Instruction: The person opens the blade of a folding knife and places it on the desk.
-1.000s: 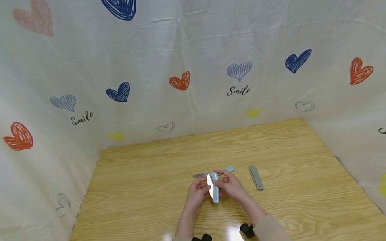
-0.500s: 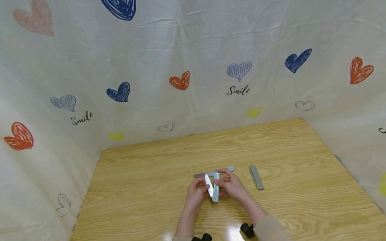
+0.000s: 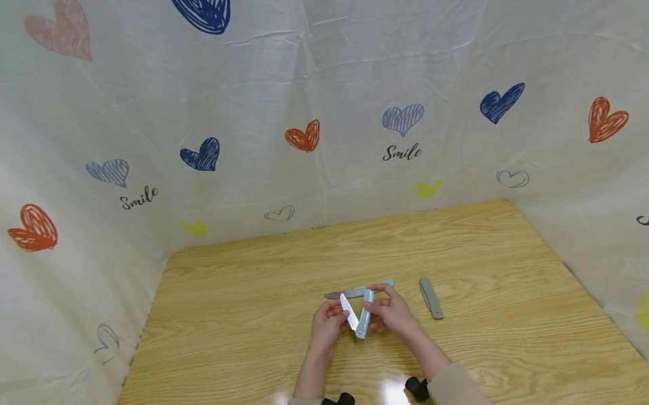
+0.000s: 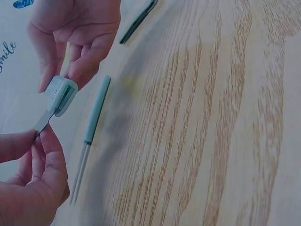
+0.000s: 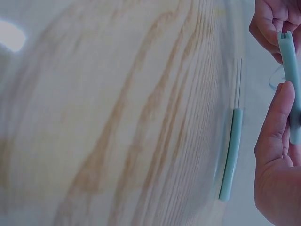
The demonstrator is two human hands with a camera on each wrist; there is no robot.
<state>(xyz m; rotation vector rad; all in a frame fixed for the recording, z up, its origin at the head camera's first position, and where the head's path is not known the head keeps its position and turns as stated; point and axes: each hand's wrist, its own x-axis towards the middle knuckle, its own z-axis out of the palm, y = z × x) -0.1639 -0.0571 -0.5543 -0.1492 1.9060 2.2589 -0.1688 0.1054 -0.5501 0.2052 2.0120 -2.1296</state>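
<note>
Both hands work on a folding knife with a pale blue handle, held over the table. Thumb and fingers of the left hand (image 3: 326, 327) pinch its bright blade (image 3: 348, 311). The right hand (image 3: 395, 314) grips the handle (image 3: 365, 315). Blade and handle stand apart in a V, joined at the near end. In the left wrist view, the slotted end of the handle (image 4: 62, 95) faces the camera, with the blade (image 4: 44, 121) running down to the left fingertips. Part of the handle (image 5: 289, 70) is covered by the right fingers in the right wrist view.
Just behind the hands, an unfolded knife (image 3: 349, 293) with a blue-green handle lies crosswise on the wooden table (image 3: 245, 350). A grey-green folded knife (image 3: 431, 298) lies right of the right hand. A heart-printed cloth (image 3: 308, 81) hangs around the table's back and sides.
The blade and handle of the held knife have spread further apart: the blade has tilted left, the handle right. The two knives on the table have stayed in place.
</note>
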